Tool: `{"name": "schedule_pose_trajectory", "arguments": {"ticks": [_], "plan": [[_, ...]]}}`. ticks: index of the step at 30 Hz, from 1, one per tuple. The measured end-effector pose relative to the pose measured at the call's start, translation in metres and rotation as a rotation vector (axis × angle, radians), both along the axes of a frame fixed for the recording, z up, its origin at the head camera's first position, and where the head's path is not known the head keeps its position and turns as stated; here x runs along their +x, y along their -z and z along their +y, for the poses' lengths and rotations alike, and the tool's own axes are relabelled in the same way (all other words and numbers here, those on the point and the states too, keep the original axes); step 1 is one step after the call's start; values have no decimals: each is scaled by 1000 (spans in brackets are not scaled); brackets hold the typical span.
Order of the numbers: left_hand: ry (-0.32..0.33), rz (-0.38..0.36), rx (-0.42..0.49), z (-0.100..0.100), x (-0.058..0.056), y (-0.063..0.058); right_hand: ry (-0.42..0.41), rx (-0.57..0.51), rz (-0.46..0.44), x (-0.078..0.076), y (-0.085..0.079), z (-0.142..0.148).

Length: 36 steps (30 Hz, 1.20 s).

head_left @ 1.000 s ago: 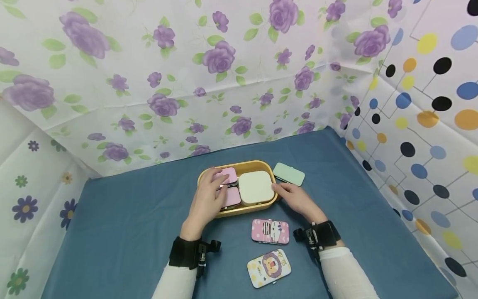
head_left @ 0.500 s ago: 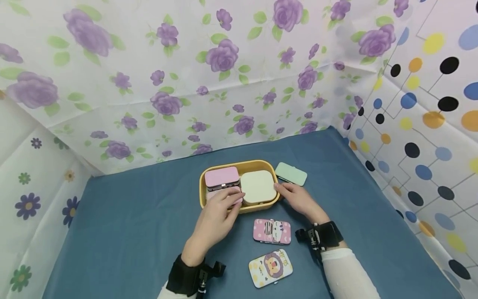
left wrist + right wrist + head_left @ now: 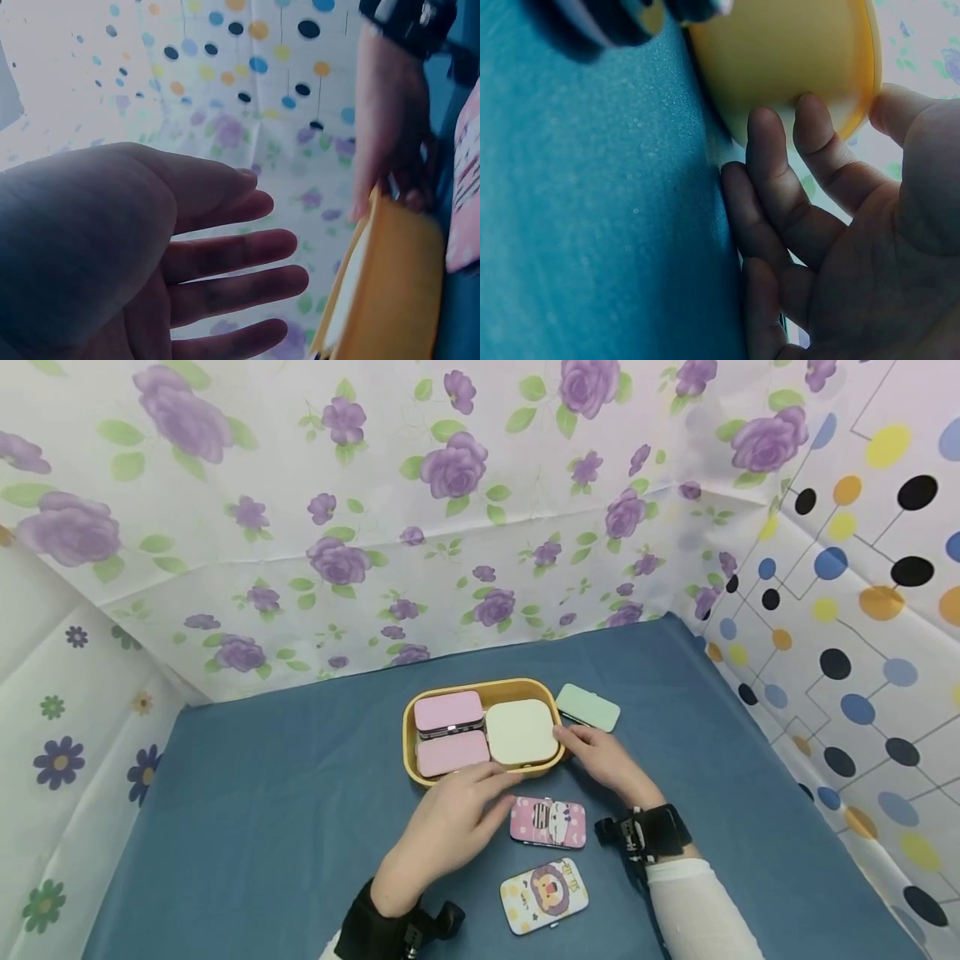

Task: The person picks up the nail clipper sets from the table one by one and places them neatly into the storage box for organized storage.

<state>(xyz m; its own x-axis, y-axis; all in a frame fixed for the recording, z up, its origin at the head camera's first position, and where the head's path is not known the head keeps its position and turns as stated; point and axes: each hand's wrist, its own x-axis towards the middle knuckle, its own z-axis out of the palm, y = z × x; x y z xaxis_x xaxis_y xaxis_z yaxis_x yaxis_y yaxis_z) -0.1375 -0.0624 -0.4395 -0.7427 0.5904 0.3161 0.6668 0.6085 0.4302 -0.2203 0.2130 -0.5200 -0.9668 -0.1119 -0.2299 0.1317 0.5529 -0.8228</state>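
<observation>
A yellow oval basket [image 3: 409,758] holds two plain pink flat cases, the far one [image 3: 450,712] and the near one [image 3: 452,753], plus a cream rounded-square case [image 3: 522,732]. My right hand [image 3: 606,767] pinches the basket's right rim; in the right wrist view its thumb is at the rim and fingertips touch the outer wall [image 3: 787,52]. My left hand [image 3: 448,822] is empty, fingers extended, over the near side of the basket. Its fingertips reach toward a pink polka-dot case [image 3: 548,823] with a cartoon animal on it.
A mint green case [image 3: 588,707] lies right of the basket, beyond my right hand. Nearer me is a white and yellow case [image 3: 545,896] with a cartoon lion. Blue cloth [image 3: 285,810] covers the table, and patterned sheets [image 3: 360,510] rise around it.
My left hand has moved from over the pink cases in the basket toward me and right, uncovering both. My right hand stays at the basket's rim.
</observation>
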Motion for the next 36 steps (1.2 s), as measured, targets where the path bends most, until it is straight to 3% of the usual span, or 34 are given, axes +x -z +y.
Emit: {"name": "schedule_pose_trajectory", "arguments": {"ticks": [6,16,22,29,36], "plan": [[69,-36,-84,13,9,6,-1,10,0,0,-1,-1],[230,-177,-230,21,16,14,-4,22,5,0,-2,-2],[253,-247,-321,26,21,19,8,10,7,1,0,-2],[289,-316,-351,27,27,24,-4,28,9,4,4,-6],[310,-275,-377,31,26,24,27,13,-4,0,3,-3]]}}
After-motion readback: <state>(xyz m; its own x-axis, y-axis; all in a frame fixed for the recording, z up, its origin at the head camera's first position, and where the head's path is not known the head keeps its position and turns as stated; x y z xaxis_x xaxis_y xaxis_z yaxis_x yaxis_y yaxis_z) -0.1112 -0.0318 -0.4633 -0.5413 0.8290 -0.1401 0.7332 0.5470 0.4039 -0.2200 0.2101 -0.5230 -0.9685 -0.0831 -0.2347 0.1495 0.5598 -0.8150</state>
